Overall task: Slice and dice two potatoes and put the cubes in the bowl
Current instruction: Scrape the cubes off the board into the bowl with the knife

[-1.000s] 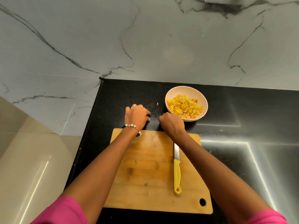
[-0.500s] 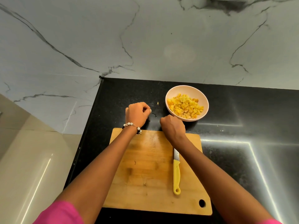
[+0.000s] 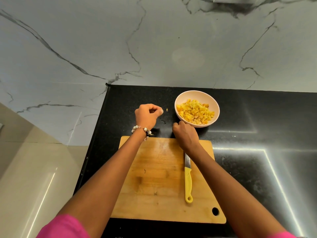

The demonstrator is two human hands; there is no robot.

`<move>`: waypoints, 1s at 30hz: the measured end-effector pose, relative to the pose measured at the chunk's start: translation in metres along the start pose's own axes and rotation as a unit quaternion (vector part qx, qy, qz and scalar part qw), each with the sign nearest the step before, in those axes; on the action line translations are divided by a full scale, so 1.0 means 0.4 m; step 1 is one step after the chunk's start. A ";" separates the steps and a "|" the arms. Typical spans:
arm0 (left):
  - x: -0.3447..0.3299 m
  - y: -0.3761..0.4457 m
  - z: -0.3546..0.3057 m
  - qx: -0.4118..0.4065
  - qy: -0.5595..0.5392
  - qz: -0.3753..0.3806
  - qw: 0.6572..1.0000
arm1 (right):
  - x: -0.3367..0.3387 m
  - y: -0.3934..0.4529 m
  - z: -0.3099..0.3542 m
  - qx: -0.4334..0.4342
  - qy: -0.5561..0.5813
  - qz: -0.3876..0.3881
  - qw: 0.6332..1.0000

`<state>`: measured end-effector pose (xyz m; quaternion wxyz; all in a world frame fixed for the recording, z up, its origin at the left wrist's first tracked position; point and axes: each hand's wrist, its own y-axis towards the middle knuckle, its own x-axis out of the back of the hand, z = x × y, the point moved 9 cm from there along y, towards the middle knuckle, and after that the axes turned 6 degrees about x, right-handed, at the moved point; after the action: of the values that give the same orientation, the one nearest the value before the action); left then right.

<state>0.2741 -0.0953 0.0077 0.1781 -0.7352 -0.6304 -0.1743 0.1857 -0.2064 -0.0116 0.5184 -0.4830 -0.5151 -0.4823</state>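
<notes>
A pale pink bowl (image 3: 216, 107) full of yellow potato cubes (image 3: 195, 112) stands on the black counter, just beyond the wooden cutting board (image 3: 154, 182). A yellow-handled knife (image 3: 188, 179) lies on the board's right side, blade pointing away from me. My left hand (image 3: 147, 116), with a bead bracelet at the wrist, hovers over the counter left of the bowl, fingers curled, nothing visible in them. A tiny potato bit (image 3: 166, 109) lies just right of its fingertips. My right hand (image 3: 185, 134) is curled at the bowl's near edge; its palm is hidden.
The black counter (image 3: 257, 152) extends right with bright light reflections. Its left edge drops off beside a beige floor (image 3: 34, 169). A marble wall (image 3: 154, 48) rises behind the counter. A small wet smear (image 3: 163, 122) lies between my hands.
My left hand has moved away from the right hand, farther back on the counter toward the small potato bit. My right hand has stayed by the bowl's near edge.
</notes>
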 end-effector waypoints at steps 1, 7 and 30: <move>0.000 0.001 -0.005 -0.003 0.000 0.000 1.000 | 0.006 -0.002 -0.003 -0.004 0.025 -0.028 0.999; -0.045 0.006 -0.093 -0.056 0.004 0.015 0.998 | 0.110 -0.041 -0.129 -0.141 0.233 -0.215 0.938; -0.102 -0.119 -0.163 -0.143 0.062 -0.012 0.988 | 0.165 -0.186 -0.169 -0.196 0.293 -0.255 0.900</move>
<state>0.2189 -0.1552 0.0472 0.1082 -0.7333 -0.5953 -0.3101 0.1164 -0.2790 0.0547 0.3998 -0.2638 -0.3409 -0.8089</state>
